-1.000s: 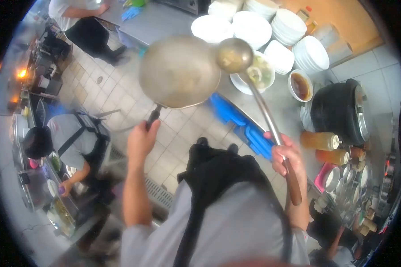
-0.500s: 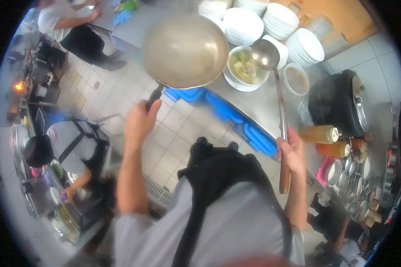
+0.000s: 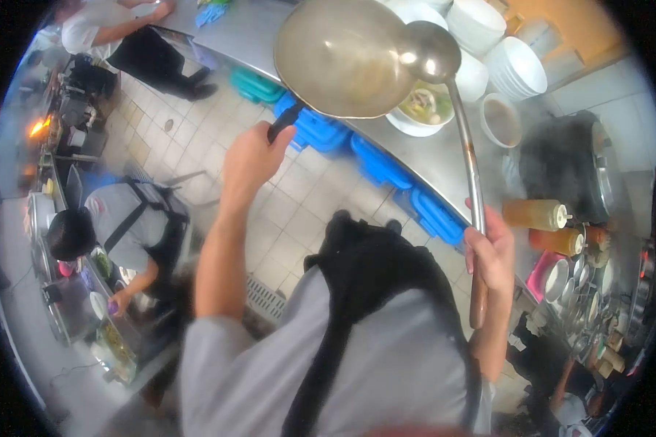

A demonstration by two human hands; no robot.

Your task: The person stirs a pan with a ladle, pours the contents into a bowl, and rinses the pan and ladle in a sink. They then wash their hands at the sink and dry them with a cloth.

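Steam blurs the black pot (image 3: 561,171), so its inside is hard to see. The left hand (image 3: 251,156) squeezes the wok (image 3: 342,58) handle, holding it over the food bowl (image 3: 426,109). The right hand (image 3: 492,251) grips the ladle (image 3: 434,51), whose scoop touches the wok's rim

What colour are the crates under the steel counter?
The crates are blue, one teal at the far end, in the head view.

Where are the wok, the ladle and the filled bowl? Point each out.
wok (image 3: 342,54), head view, middle of its inner surface
ladle (image 3: 431,51), head view, its cup
filled bowl (image 3: 424,111), head view, the food inside
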